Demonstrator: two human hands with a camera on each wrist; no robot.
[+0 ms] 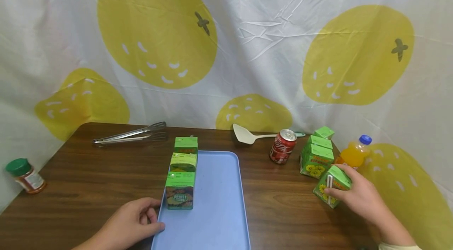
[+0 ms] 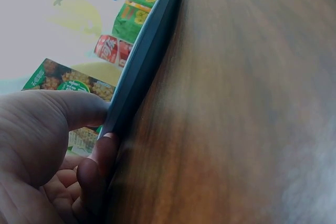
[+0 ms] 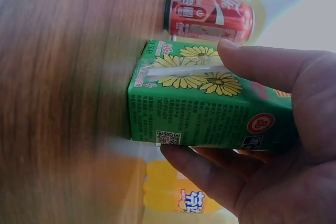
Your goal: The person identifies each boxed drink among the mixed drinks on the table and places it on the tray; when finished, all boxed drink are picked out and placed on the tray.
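Observation:
My left hand (image 1: 129, 220) pinches the left rim of a pale blue tray (image 1: 221, 218); in the left wrist view the thumb and curled fingers meet its edge. Three green-topped drink cartons (image 1: 180, 191) stand in a row along the tray's left side, the front one with a brown picture. At the right, my right hand (image 1: 364, 197) grips a green drink carton (image 3: 210, 114) printed with yellow flowers, a wrapped straw on its side. This carton is tilted; I cannot tell whether its base touches the table. Similar green cartons (image 1: 316, 159) stand just behind it.
A red soda can (image 1: 283, 147) and an orange drink bottle (image 1: 355, 152) with a blue cap flank the right-hand cartons. A white spatula (image 1: 245, 135) and metal tongs (image 1: 129, 136) lie at the back. A green-lidded spice jar (image 1: 26, 176) stands far left, near the patterned cloth (image 1: 255, 65).

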